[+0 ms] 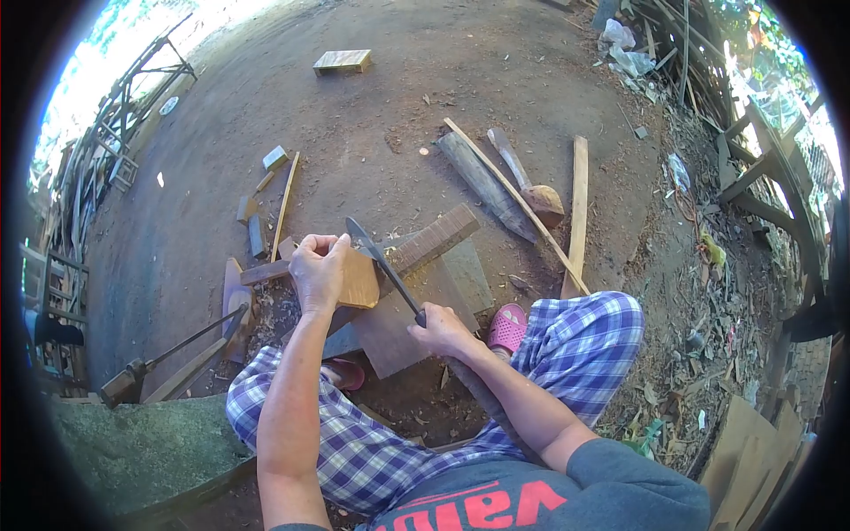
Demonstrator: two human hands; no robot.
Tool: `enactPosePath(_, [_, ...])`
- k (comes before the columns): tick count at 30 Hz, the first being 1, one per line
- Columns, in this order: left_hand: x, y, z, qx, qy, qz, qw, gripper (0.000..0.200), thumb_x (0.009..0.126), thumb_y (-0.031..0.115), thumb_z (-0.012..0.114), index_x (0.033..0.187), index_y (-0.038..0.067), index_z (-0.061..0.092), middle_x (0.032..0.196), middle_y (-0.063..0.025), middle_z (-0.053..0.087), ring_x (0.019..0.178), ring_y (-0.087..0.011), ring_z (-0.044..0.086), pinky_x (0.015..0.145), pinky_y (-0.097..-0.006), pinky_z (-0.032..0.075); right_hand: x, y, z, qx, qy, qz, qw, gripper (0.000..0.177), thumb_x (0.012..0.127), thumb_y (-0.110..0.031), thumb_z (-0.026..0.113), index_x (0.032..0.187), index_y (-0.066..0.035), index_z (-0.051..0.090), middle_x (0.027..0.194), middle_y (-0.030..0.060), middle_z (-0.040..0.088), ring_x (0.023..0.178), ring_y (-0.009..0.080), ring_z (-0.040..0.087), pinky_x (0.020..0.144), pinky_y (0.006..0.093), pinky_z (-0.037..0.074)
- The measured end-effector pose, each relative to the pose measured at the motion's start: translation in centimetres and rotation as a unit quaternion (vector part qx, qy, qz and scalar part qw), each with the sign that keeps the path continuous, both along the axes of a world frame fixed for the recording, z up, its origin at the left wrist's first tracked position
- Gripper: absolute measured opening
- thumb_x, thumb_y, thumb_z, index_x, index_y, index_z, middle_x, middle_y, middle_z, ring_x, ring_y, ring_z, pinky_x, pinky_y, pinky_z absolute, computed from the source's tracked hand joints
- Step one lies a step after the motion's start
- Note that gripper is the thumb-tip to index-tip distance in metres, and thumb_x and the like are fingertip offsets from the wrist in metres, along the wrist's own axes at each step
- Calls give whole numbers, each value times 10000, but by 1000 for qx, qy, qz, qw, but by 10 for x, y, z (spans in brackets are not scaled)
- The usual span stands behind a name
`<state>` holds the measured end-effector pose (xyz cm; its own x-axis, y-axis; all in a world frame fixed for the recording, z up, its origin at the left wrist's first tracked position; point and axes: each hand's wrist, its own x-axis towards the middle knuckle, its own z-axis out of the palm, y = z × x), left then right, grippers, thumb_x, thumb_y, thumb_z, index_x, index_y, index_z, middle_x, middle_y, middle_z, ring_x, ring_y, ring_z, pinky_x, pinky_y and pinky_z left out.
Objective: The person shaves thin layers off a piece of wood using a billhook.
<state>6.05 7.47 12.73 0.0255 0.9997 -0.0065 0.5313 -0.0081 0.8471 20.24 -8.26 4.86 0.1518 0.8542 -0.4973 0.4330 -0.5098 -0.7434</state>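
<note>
A person in blue-and-white checked trousers (567, 341) works low over a dirt yard (372, 133), a light-brown wooden block with a rounded edge (359, 281) in the left hand (317, 270). The block sits in front of the knees, beside a reddish-brown wooden beam (434, 239) and above a flat grey-brown board (398, 341). The left hand grips it from the upper left, fingers bent over its top; the right hand (443, 329) is closed around a long, dark, narrow-bladed tool (387, 268), whose rear length runs back beneath the forearm. The blade crosses just beside the block's right edge, though from this angle it is hard to say whether the two touch.

The block looks stiff and solid, probably light enough for one hand, its dry wood unlikely to slip; the left side, away from the blade, seems the safest hold. The tool appears rigid and possibly sharp, best held behind the blade. On the ground beyond lie a brown round-headed wooden mallet (542, 202) and a pale rectangular block (343, 61).
</note>
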Motion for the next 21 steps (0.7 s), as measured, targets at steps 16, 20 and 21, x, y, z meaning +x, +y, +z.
enactPosePath(16, [-7, 16, -32, -166, -55, 21, 984, 605, 912, 544, 555, 838, -52, 626, 899, -171, 639, 871, -236, 585, 805, -380, 452, -6, -1, 3, 41, -52, 18, 998, 331, 829, -218, 606, 998, 60, 548, 928, 319, 648, 925, 476, 634, 819, 509, 505])
enactPosePath(20, [-9, 20, -33, -157, -35, 2, 987, 604, 915, 542, 547, 821, -51, 622, 864, -189, 642, 853, -244, 589, 790, -391, 453, -2, -1, 9, 51, -43, 21, 998, 305, 832, -203, 598, 992, 50, 546, 927, 319, 646, 916, 487, 627, 812, 520, 500])
enactPosePath(21, [-9, 20, -37, -156, -30, -4, 987, 600, 916, 536, 548, 817, -51, 620, 854, -193, 643, 850, -247, 592, 786, -393, 453, -3, -1, 19, 44, -41, 22, 998, 305, 832, -203, 598, 992, 50, 546, 927, 319, 646, 916, 487, 627, 812, 520, 500])
